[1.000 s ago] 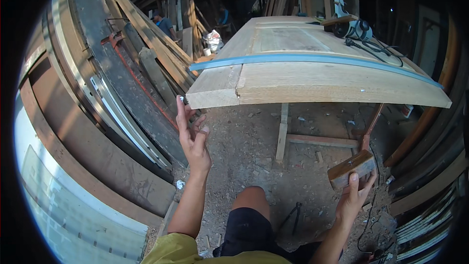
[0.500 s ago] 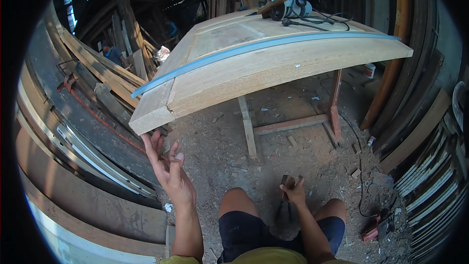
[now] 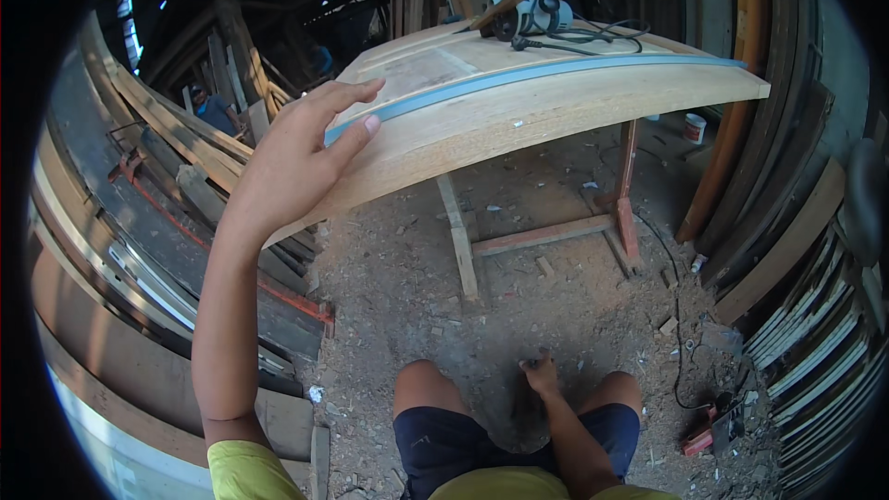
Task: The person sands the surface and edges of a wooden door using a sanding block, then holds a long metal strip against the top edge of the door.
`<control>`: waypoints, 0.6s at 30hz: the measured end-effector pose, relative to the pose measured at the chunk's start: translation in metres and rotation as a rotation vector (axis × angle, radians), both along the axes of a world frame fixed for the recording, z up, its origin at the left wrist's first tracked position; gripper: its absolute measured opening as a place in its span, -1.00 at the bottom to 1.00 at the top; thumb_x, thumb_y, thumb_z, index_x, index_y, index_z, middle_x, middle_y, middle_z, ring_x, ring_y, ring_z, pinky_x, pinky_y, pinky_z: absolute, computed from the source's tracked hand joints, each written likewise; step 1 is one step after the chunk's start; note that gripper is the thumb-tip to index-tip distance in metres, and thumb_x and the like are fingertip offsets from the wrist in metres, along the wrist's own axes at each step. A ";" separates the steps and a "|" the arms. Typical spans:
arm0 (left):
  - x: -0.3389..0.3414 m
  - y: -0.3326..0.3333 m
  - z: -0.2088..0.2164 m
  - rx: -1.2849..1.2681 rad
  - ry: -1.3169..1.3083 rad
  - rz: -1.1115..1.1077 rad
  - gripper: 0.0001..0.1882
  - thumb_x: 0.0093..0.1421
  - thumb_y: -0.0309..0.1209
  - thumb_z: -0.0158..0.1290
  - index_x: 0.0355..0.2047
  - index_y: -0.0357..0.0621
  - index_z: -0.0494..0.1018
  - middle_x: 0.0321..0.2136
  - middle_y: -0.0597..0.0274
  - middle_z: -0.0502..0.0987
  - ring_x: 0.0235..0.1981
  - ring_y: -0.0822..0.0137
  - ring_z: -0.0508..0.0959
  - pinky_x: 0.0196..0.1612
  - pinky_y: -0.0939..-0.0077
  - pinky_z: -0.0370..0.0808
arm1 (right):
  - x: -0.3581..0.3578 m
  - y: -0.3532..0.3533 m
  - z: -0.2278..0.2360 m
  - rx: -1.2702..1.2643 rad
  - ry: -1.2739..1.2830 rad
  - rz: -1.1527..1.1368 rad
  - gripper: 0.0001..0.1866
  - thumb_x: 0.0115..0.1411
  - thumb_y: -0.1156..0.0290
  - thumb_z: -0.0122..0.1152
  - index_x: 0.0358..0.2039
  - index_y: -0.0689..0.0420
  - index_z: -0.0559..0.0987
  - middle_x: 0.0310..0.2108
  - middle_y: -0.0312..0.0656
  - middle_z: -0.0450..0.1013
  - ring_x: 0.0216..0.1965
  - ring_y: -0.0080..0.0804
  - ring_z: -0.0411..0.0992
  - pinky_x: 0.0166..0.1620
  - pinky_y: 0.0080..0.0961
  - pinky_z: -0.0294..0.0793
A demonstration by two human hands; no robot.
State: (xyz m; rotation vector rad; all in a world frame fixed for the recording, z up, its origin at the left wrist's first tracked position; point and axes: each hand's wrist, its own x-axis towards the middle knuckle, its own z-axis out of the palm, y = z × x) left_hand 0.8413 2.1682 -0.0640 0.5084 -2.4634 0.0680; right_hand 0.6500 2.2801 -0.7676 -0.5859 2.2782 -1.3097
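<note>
My left hand (image 3: 296, 153) is raised over the near left corner of a large wooden door panel (image 3: 519, 125), fingers stretched out and thumb apart. It holds nothing. Its thumb and fingers overlap a blue strip (image 3: 556, 67) that runs along the panel's near edge; whether they touch it I cannot tell. Low between my knees, my right hand (image 3: 540, 373) is closed around a dark tool (image 3: 526, 412). Shadow hides most of that tool's shape.
A power tool (image 3: 528, 17) with a coiled black cord lies on the panel. A trestle (image 3: 546, 236) stands beneath. Boards (image 3: 176, 120) line the left, slats (image 3: 824, 333) the right. A red tool (image 3: 701, 440) lies on the littered floor. Another person (image 3: 213, 111) is far left.
My left hand has risen from below the panel's corner to above it. My right hand has turned, hiding the brown block-like part of its tool that showed before. The view has shifted slightly.
</note>
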 end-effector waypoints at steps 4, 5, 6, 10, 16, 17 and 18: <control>-0.024 -0.071 0.006 -0.066 -0.276 0.141 -0.49 0.49 -0.18 0.06 0.34 -0.13 0.50 0.20 -0.07 0.61 0.16 0.03 0.62 0.30 0.18 0.48 | -0.003 -0.007 0.061 -0.306 -0.100 -0.020 -0.35 0.25 0.35 0.48 0.30 0.22 0.46 0.08 0.08 0.52 0.06 -0.17 0.54 0.13 -0.26 0.55; -0.029 -0.075 0.007 -0.026 -0.335 0.172 -0.50 0.49 -0.19 0.07 0.34 -0.14 0.50 0.19 -0.08 0.61 0.15 0.03 0.62 0.29 0.19 0.48 | -0.005 -0.005 0.073 -0.373 -0.156 -0.024 -0.39 0.27 0.39 0.45 0.29 0.22 0.48 0.05 0.04 0.53 0.04 -0.23 0.54 0.12 -0.30 0.55; -0.030 -0.075 0.008 -0.027 -0.334 0.173 -0.50 0.48 -0.22 0.09 0.33 -0.15 0.50 0.18 -0.09 0.62 0.13 0.04 0.63 0.28 0.19 0.49 | -0.006 -0.003 0.086 -0.440 -0.214 -0.028 -0.43 0.28 0.43 0.43 0.28 0.22 0.49 0.02 0.00 0.54 0.01 -0.30 0.54 0.10 -0.35 0.55; -0.043 -0.068 0.012 -0.027 -0.306 0.181 -0.52 0.44 -0.30 0.15 0.31 -0.18 0.53 0.10 -0.08 0.65 0.06 0.10 0.66 0.22 0.22 0.51 | -0.021 0.014 0.128 -0.596 -0.265 -0.112 -0.51 0.32 0.52 0.35 0.25 0.23 0.51 -0.07 -0.12 0.56 -0.02 -0.40 0.52 0.08 -0.42 0.53; -0.045 -0.080 0.022 -0.008 -0.335 0.083 -0.63 0.42 -0.34 0.17 0.16 -0.25 0.59 -0.06 -0.02 0.65 -0.05 0.13 0.67 0.12 0.23 0.55 | -0.049 0.030 0.206 -0.851 -0.291 -0.170 -0.56 0.39 0.53 0.28 0.25 0.24 0.51 -0.05 -0.19 0.55 -0.01 -0.47 0.49 0.13 -0.49 0.47; -0.046 -0.077 0.022 -0.054 -0.351 0.075 -0.66 0.43 -0.35 0.16 0.12 -0.27 0.60 -0.08 -0.01 0.64 -0.07 0.12 0.67 0.10 0.22 0.55 | -0.052 0.035 0.229 -0.882 -0.256 -0.175 -0.56 0.40 0.53 0.26 0.26 0.24 0.50 -0.03 -0.19 0.54 -0.01 -0.47 0.49 0.14 -0.49 0.47; -0.040 -0.071 0.020 -0.147 -0.282 0.096 -0.69 0.44 -0.36 0.15 0.08 -0.28 0.59 -0.09 -0.01 0.62 -0.09 0.10 0.67 0.06 0.21 0.55 | -0.051 0.038 0.253 -0.914 -0.229 -0.173 -0.56 0.41 0.53 0.25 0.27 0.24 0.49 -0.02 -0.18 0.54 -0.01 -0.46 0.49 0.15 -0.49 0.47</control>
